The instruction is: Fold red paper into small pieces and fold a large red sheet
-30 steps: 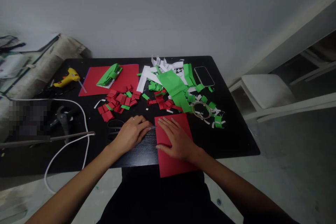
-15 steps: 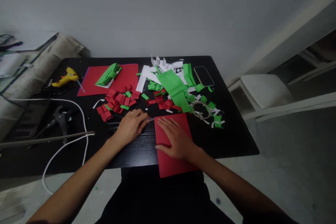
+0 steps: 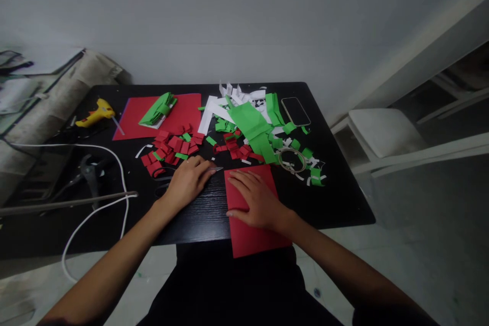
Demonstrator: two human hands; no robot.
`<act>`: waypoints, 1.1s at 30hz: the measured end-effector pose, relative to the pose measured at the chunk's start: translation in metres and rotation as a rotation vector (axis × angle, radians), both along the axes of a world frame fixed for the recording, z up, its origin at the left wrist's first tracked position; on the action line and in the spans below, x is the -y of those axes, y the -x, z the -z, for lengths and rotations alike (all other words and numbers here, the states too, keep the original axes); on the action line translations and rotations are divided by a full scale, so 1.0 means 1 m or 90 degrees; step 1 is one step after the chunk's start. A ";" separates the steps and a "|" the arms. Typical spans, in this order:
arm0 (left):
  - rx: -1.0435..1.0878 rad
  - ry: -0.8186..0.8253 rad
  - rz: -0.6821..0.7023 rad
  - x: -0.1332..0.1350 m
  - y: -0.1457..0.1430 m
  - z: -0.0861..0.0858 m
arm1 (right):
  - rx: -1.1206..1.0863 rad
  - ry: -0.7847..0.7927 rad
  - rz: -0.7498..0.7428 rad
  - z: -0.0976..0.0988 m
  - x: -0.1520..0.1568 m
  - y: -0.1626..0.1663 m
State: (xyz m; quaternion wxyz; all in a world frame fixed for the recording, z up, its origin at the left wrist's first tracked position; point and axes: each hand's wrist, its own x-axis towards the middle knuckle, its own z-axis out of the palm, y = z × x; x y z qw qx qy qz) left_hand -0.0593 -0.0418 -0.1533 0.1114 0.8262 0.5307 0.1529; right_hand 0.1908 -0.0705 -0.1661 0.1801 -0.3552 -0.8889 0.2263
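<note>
My left hand (image 3: 190,179) is closed over a pair of scissors (image 3: 163,179) on the black table. Their dark handles show left of the hand, and the blade tip pokes out to the right beyond my fingers. The palm hides the middle of the scissors. My right hand (image 3: 256,198) lies flat with fingers stretched on a red sheet of paper (image 3: 250,242), which overhangs the table's front edge. Beyond my hands are heaps of small folded red paper pieces (image 3: 178,145) and larger green paper (image 3: 250,121) over white scraps.
At the left are a yellow glue gun (image 3: 100,113), pliers (image 3: 91,175) and a white cable (image 3: 118,160). A green paper bundle (image 3: 158,108) lies on red sheets (image 3: 187,107). On the right are a phone (image 3: 295,111) and a tape ring (image 3: 292,161). A white stool (image 3: 385,132) stands beyond the table.
My left hand has shifted slightly left and down, and more of the scissors' blade tip shows. My right hand stays flat on the red paper.
</note>
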 end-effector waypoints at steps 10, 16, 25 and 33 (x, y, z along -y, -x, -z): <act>-0.124 -0.143 0.067 0.014 -0.003 -0.002 | 0.034 -0.019 0.004 -0.005 -0.012 0.005; -0.111 -0.146 0.087 0.027 -0.006 0.003 | 0.045 -0.031 0.004 0.000 -0.009 0.008; -0.094 -0.105 0.100 0.033 -0.007 0.005 | 0.069 -0.039 0.010 -0.001 -0.009 0.009; -0.062 -0.128 0.094 0.039 -0.007 0.009 | 0.073 -0.044 0.019 0.000 -0.011 0.010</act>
